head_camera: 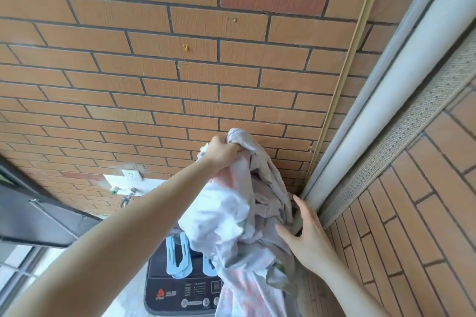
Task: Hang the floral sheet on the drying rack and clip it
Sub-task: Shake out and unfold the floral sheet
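From the head camera, the left hand point(223, 152) is raised in front of the brick wall point(159, 64), its fingers curled tight into a bunched handful of the floral sheet point(239, 213), which hangs crumpled from that fist down past the blue clips point(179, 256) lying on the washing machine point(177, 291). The right hand point(305, 233) is beside the lower folds with fingers straight and loosely spread, thumb towards the cloth; it seems to touch both the sheet and the pale pipe point(381, 100) in the corner, though contact is hard to judge.
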A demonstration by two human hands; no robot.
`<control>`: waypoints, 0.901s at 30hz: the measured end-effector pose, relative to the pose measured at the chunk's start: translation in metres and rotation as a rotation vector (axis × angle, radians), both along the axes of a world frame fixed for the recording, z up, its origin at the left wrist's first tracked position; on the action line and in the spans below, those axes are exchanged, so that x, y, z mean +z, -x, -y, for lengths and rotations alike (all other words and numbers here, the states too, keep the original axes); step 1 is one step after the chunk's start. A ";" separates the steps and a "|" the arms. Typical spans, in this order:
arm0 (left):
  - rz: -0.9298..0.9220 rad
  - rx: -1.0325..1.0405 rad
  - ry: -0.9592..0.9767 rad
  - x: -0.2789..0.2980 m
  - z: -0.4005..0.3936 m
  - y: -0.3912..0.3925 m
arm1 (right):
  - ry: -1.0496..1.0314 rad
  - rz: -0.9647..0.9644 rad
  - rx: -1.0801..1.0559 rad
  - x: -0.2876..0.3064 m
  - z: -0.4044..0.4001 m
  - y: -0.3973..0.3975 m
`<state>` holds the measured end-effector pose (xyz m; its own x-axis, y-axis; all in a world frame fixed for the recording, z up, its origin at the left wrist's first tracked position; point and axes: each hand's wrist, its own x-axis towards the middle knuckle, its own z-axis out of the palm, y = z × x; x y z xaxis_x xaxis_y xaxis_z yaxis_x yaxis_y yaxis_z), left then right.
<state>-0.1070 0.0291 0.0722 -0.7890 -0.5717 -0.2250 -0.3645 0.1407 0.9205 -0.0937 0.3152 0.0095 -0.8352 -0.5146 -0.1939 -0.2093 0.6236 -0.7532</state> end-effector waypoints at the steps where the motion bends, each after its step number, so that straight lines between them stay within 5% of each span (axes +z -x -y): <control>1: -0.057 -0.004 -0.026 0.021 -0.011 -0.005 | 0.023 0.001 0.014 0.004 -0.001 0.001; 8: -0.388 -0.041 -0.115 0.159 -0.086 -0.061 | 0.259 -0.167 0.047 0.055 0.002 0.020; 14: -0.603 -0.007 -0.002 0.267 -0.163 -0.125 | 0.637 -0.288 0.069 0.137 -0.013 0.019; 22: -0.715 0.337 0.044 0.327 -0.185 -0.241 | 0.825 -0.409 0.189 0.213 0.004 -0.027; 27: -0.629 0.251 0.227 0.344 -0.184 -0.335 | 0.954 -0.416 0.238 0.285 0.000 -0.081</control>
<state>0.2277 0.2127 0.4164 -0.5689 -0.7319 0.3752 0.1793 0.3349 0.9251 -0.0124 0.3149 0.2942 -0.6011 -0.4614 0.6525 -0.6011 -0.2769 -0.7497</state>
